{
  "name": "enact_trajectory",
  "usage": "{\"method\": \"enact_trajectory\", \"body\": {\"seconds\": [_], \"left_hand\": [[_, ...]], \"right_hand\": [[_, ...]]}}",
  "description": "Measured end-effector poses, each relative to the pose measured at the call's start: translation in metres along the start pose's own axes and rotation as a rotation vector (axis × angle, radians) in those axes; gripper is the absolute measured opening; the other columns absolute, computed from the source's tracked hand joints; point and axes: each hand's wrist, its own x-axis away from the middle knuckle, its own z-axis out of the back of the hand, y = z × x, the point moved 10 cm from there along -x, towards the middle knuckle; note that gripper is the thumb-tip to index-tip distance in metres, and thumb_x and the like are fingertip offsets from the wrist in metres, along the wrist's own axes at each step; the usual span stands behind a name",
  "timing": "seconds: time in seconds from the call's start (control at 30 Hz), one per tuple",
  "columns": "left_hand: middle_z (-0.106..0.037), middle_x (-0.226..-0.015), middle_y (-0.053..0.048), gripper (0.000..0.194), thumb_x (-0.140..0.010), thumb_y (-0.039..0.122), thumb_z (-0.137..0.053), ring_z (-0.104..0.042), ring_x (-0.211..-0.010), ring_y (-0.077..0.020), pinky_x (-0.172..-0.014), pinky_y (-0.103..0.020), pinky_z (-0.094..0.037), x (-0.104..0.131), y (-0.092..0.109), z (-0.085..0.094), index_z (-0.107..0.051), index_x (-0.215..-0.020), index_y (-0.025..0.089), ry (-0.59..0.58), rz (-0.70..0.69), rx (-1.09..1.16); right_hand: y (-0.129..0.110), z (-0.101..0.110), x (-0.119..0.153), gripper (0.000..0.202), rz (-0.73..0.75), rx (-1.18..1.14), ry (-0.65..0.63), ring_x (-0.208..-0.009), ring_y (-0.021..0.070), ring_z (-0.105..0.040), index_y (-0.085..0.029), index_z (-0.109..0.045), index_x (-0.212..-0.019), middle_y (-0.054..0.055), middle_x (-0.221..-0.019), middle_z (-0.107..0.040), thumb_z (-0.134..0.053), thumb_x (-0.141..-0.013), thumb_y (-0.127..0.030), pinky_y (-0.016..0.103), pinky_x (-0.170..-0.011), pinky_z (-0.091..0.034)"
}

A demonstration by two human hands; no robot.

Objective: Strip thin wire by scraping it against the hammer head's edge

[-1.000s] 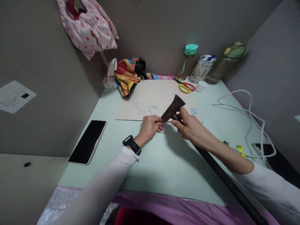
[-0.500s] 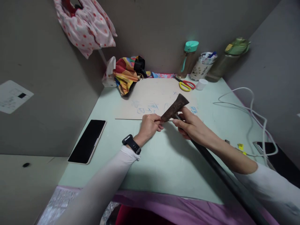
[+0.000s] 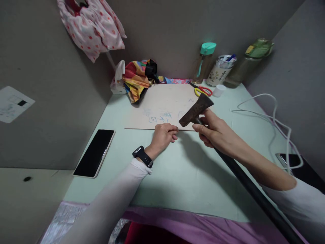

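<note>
My right hand (image 3: 218,134) is wrapped round the black handle just below the head of an axe (image 3: 196,110). The rusty brown head flares towards the upper right, and its narrow end points at my left hand. The handle slants down to the lower right, under my forearm. My left hand (image 3: 164,136) rests by the front edge of a pale board (image 3: 172,96) marked with blue writing. Its fingers are pressed together, and what they hold, if anything, is hidden. A small gap lies between the axe head and my left fingertips.
A phone (image 3: 95,154) lies on the left of the pale green table (image 3: 175,183). Scissors (image 3: 203,90), a white cap (image 3: 218,90), bottles and a pen holder (image 3: 219,73) are at the back. A colourful folded umbrella (image 3: 137,79) sits back left; a white cable (image 3: 275,125) loops at right.
My right hand has moved up and to the right with the axe, taking the head away from my left fingertips. My left hand has stayed almost in place.
</note>
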Motion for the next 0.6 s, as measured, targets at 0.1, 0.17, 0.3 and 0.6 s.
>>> {"method": "enact_trajectory", "body": {"seconds": [0.1, 0.17, 0.3, 0.6], "left_hand": [[-0.065, -0.072, -0.003, 0.016, -0.079, -0.001, -0.058, -0.064, -0.049, -0.0077, -0.041, -0.014, -0.051, 0.001, 0.002, 0.0, -0.072, -0.072, 0.007, -0.005, -0.033, -0.037], [-0.064, -0.07, -0.002, 0.018, -0.079, -0.002, -0.057, -0.064, -0.05, -0.0073, -0.042, -0.014, -0.051, 0.001, 0.003, -0.001, -0.072, -0.073, 0.007, -0.011, -0.05, -0.064], [-0.064, -0.07, -0.001, 0.021, -0.08, -0.002, -0.055, -0.064, -0.051, -0.0073, -0.044, -0.014, -0.052, 0.003, 0.005, -0.001, -0.073, -0.076, 0.008, -0.02, -0.077, -0.095], [-0.063, -0.071, -0.002, 0.021, -0.08, -0.001, -0.055, -0.064, -0.051, -0.0076, -0.043, -0.014, -0.051, 0.002, 0.005, -0.004, -0.073, -0.077, 0.009, -0.032, -0.113, -0.134]], "right_hand": [[-0.01, -0.008, 0.002, 0.025, 0.043, 0.145, -0.031, -0.049, 0.0115, -0.045, -0.023, -0.042, -0.11, -0.003, -0.071, -0.049, -0.048, -0.092, -0.04, 0.025, -0.046, -0.033], [-0.014, -0.011, 0.001, 0.021, 0.052, 0.225, -0.048, -0.048, 0.0111, -0.043, -0.023, -0.039, -0.103, -0.002, -0.071, -0.051, -0.046, -0.092, -0.04, 0.026, -0.048, -0.032], [-0.017, -0.011, -0.002, 0.02, 0.05, 0.313, -0.04, -0.048, 0.0112, -0.041, -0.023, -0.035, -0.098, -0.001, -0.071, -0.051, -0.044, -0.092, -0.039, 0.027, -0.051, -0.031], [-0.01, -0.017, -0.004, 0.02, 0.031, 0.299, -0.073, -0.048, 0.013, -0.042, -0.023, -0.034, -0.097, -0.001, -0.068, -0.052, -0.042, -0.09, -0.039, 0.028, -0.053, -0.031]]}}
